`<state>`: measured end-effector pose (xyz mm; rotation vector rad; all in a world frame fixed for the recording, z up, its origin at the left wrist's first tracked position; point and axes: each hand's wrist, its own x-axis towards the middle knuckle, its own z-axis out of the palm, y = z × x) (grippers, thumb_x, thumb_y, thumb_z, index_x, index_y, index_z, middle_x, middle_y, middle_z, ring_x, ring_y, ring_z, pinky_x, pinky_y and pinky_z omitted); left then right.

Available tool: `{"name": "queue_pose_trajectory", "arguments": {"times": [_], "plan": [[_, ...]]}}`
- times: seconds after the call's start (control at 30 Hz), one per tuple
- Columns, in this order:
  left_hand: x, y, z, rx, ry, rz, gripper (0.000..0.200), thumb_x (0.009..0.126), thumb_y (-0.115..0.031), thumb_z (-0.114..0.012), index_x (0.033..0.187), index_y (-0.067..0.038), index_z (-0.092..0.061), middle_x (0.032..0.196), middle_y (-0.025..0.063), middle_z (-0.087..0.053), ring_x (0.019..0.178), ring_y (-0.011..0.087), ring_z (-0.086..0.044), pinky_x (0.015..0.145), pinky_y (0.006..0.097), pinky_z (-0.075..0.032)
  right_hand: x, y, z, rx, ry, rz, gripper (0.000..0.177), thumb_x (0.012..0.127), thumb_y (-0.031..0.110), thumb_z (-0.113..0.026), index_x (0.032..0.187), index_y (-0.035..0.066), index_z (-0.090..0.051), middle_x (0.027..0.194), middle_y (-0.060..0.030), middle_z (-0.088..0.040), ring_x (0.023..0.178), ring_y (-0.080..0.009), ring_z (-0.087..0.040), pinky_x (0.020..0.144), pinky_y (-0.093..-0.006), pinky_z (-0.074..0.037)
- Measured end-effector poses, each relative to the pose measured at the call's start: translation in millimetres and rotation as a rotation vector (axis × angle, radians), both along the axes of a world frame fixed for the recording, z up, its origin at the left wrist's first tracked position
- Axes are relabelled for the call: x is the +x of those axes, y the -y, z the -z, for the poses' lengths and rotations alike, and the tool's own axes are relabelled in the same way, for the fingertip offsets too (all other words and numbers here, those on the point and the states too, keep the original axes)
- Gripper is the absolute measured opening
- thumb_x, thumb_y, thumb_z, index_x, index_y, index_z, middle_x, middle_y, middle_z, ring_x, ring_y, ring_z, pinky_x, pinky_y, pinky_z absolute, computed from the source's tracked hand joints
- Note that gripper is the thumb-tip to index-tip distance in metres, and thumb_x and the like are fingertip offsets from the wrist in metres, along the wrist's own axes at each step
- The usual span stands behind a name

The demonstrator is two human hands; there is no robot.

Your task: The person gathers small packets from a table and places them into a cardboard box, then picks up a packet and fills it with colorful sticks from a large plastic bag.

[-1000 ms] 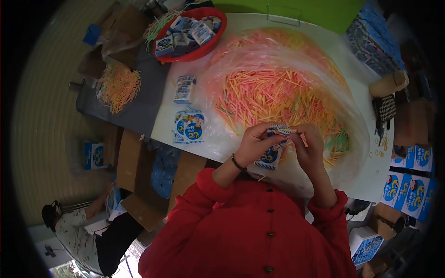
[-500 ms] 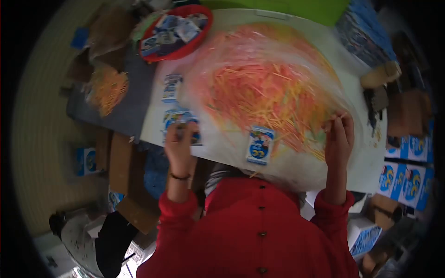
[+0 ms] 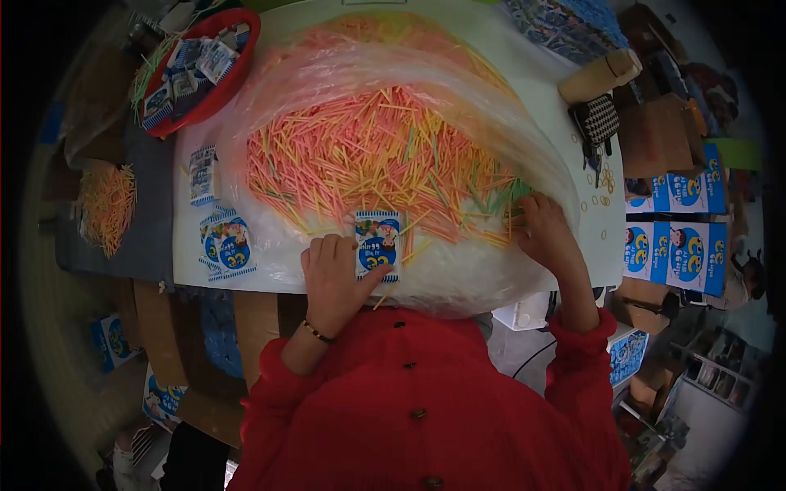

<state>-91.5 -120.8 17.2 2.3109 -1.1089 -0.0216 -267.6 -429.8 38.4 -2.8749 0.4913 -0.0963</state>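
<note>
A large clear plastic bag (image 3: 327, 74) lies open on the white table (image 3: 190, 245), with many thin pink, yellow and green sticks (image 3: 360, 139) spilling from it. At its front edge lies a blue and white packet (image 3: 377, 237). My left hand (image 3: 334, 274) is at this packet's left side, its thumb over the lower part and its fingers apart. My right hand (image 3: 544, 229) is at the right end of the stick pile, fingers bent down among green and yellow sticks; whether it grips any is hidden. More packets (image 3: 229, 245) lie to the left.
A red basket (image 3: 246, 65) of packets stands at the back left. Another bag of sticks (image 3: 108, 204) is at the far left. At the right are a beige bottle (image 3: 602, 75), a checked pouch (image 3: 596, 119), rubber bands (image 3: 602, 199) and printed boxes (image 3: 688, 254).
My left hand has moved right, from above the left packets to the packet at the bag's front. My right hand has come down onto the sticks. The camera view has shifted.
</note>
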Motion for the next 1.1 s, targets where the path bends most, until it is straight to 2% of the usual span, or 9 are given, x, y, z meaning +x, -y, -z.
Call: {"name": "queue_pose_trajectory", "arguments": {"times": [0.27, 0.33, 0.53, 0.6, 0.67, 0.73, 0.83, 1.03, 1.1], "plan": [[7.3, 12.6, 23.0, -0.039, -0.072, -0.140, 0.051, 0.065, -0.035, -0.082, 0.097, -0.005, -0.056, 0.094, 0.0105, -0.055, 0.089, 0.0293, -0.051, 0.079, 0.0406, -0.037, 4.5, 8.7, 9.2, -0.063, -0.124, -0.124, 0.022, 0.068, 0.007, -0.065, 0.087, 0.002, -0.056, 0.092, -0.0149, -0.057, 0.094, -0.0354, -0.054, 0.086, -0.0442, -0.043], [15.8, 9.3, 25.3, 0.040, -0.399, -0.133, 0.047, 0.067, -0.032, -0.081, 0.098, -0.006, -0.057, 0.089, 0.0105, -0.058, 0.087, 0.0297, -0.053, 0.081, 0.0424, -0.037, 2.1, 15.9, 8.1, -0.019, -0.129, -0.134, 0.021, 0.070, 0.008, -0.067, 0.087, 0.002, -0.056, 0.091, -0.0140, -0.057, 0.095, -0.0357, -0.054, 0.086, -0.0437, -0.043], [21.6, 10.5, 18.3, -0.154, -0.489, -0.164, 0.025, 0.074, -0.022, -0.077, 0.079, -0.005, -0.060, 0.065, 0.0101, -0.054, 0.061, 0.0271, -0.053, 0.060, 0.0401, -0.041, 8.4, 3.8, 0.1, 0.644, 0.082, 0.182, 0.017, 0.089, 0.002, -0.058, 0.106, 0.003, -0.061, 0.105, -0.0113, -0.064, 0.106, -0.0249, -0.060, 0.092, -0.0342, -0.044], [24.7, 10.4, 19.8, -0.155, -0.447, -0.126, 0.022, 0.075, -0.019, -0.076, 0.076, -0.005, -0.059, 0.064, 0.0104, -0.054, 0.057, 0.0269, -0.052, 0.056, 0.0394, -0.040, 18.4, -12.1, 17.9, 1.018, 0.490, 0.077, 0.021, 0.095, 0.005, -0.052, 0.115, 0.000, -0.058, 0.114, -0.0089, -0.062, 0.114, -0.0194, -0.056, 0.098, -0.0306, -0.041], [25.8, 9.9, 21.7, -0.154, -0.404, -0.086, 0.019, 0.077, -0.015, -0.074, 0.074, -0.005, -0.059, 0.063, 0.0107, -0.054, 0.054, 0.0268, -0.051, 0.052, 0.0387, -0.039, 33.4, -26.9, 34.3, 1.014, 0.517, 0.106, 0.023, 0.097, 0.006, -0.049, 0.118, -0.001, -0.057, 0.116, -0.0088, -0.062, 0.114, -0.0193, -0.055, 0.099, -0.0309, -0.040], [26.3, 6.9, 20.9, -0.044, -0.005, 0.006, 0.011, 0.079, -0.012, -0.071, 0.086, -0.005, -0.065, 0.069, 0.0099, -0.058, 0.061, 0.0263, -0.054, 0.055, 0.0385, -0.040, 39.6, -29.4, 55.9, 1.013, 0.548, 0.130, 0.026, 0.099, 0.008, -0.046, 0.121, -0.002, -0.055, 0.118, -0.0088, -0.061, 0.114, -0.0193, -0.055, 0.100, -0.0313, -0.040], [26.1, 7.3, 4.7, 0.020, 0.174, -0.029, 0.024, 0.081, -0.008, -0.068, 0.104, -0.004, -0.068, 0.084, 0.0116, -0.064, 0.071, 0.0265, -0.057, 0.061, 0.0371, -0.044, 46.9, -29.6, 74.6, 1.088, 0.648, 0.194, 0.029, 0.100, 0.012, -0.046, 0.125, -0.001, -0.054, 0.117, -0.0087, -0.063, 0.111, -0.0155, -0.056, 0.096, -0.0297, -0.042], [41.9, 4.5, 11.3, -0.343, -0.014, -0.119, 0.042, 0.081, -0.001, -0.063, 0.124, -0.003, -0.061, 0.117, 0.0161, -0.063, 0.095, 0.0319, -0.061, 0.083, 0.0367, -0.049, 57.6, -22.1, 59.3, 1.271, 0.944, 0.448, 0.026, 0.102, 0.018, -0.044, 0.115, 0.000, -0.057, 0.109, -0.0068, -0.063, 0.101, -0.0163, -0.059, 0.090, -0.0312, -0.046], [47.8, 7.6, 10.4, -0.362, -0.003, -0.142, 0.042, 0.083, -0.001, -0.061, 0.125, -0.002, -0.059, 0.121, 0.0161, -0.061, 0.100, 0.0322, -0.060, 0.086, 0.0368, -0.049, 58.0, -16.0, 56.8, 1.700, 1.157, 0.516, 0.020, 0.102, 0.020, -0.045, 0.107, 0.003, -0.055, 0.097, -0.0049, -0.060, 0.095, -0.0188, -0.059, 0.086, -0.0331, -0.048]]}}
